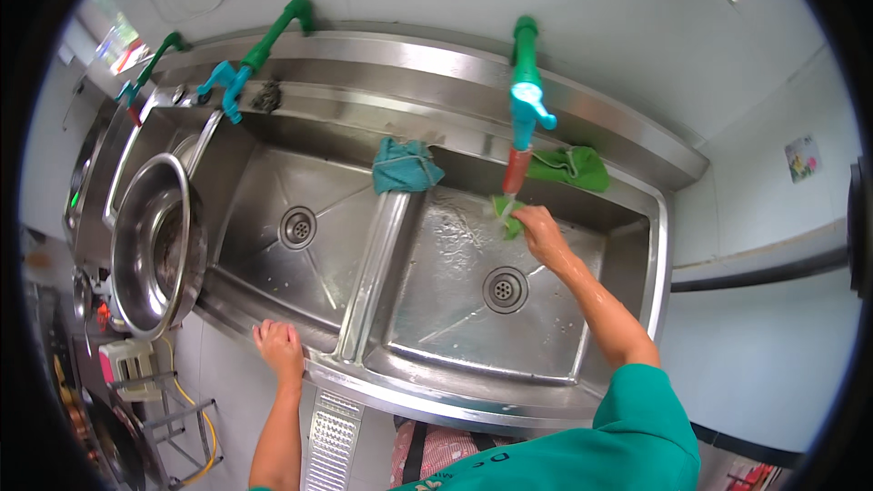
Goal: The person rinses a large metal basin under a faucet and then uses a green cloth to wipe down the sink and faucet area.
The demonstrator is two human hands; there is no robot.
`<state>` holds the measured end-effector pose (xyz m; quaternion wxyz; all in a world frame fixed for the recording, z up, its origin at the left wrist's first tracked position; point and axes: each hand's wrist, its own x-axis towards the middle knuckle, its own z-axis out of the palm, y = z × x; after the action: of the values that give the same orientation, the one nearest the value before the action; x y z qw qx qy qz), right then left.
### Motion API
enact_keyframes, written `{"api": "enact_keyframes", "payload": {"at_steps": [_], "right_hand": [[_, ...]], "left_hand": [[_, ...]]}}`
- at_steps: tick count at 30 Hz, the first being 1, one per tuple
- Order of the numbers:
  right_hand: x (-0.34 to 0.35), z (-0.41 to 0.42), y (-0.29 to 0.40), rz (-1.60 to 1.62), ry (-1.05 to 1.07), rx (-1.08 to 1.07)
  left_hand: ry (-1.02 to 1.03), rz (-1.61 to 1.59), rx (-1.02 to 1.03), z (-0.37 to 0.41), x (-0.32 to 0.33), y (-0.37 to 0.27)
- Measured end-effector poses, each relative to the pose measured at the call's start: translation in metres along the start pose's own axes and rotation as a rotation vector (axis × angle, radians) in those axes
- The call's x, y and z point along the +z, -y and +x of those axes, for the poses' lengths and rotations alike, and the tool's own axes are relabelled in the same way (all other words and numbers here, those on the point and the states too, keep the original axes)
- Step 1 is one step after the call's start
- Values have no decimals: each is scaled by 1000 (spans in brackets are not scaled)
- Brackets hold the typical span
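Note:
My right hand (543, 234) holds a green sponge or scrubbing pad (506, 224) in the right basin (443, 307) of a stainless steel sink. Just above it is the red hose end (516, 170) of a green and blue plastic tap (524, 112), and water runs down onto the pad. The pad's exact shape is blurred. Wet ripples spread on the basin floor left of the stream, and a strainer drain (505, 290) lies nearer to me. My left hand (279, 348) rests on the sink's front rim by the left basin (300, 279), fingers curled over the edge.
A blue-green cloth (406, 165) drapes over the divider's far end. A green cloth (573, 168) lies on the back rim. A large steel bowl (194, 245) stands tilted at the left. Steel wool (267, 96) sits behind the left basin, near a second tap (235, 85).

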<state>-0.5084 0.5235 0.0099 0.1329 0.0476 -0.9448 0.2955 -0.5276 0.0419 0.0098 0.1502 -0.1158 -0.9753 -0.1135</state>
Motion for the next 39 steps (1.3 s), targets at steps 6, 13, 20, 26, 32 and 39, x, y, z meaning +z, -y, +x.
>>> {"api": "enact_keyframes", "payload": {"at_steps": [6, 13, 20, 26, 32, 39], "right_hand": [[-100, -52, -42, -209, -416, 245], [-112, -94, -184, -743, -537, 696], [-59, -39, -70, -494, -459, 393], [-22, -54, 18, 623, -66, 1048], [16, 55, 140, 864, -25, 604], [75, 213, 82, 58, -501, 451]], "left_hand": [[42, 28, -10, -6, -1, 2], [52, 17, 15, -5, 4, -2], [75, 52, -3, -6, -5, -4], [4, 54, 2, -8, 9, 15], [53, 38, -25, 0, -3, 13], [127, -154, 1, 7, -9, 17]]}}
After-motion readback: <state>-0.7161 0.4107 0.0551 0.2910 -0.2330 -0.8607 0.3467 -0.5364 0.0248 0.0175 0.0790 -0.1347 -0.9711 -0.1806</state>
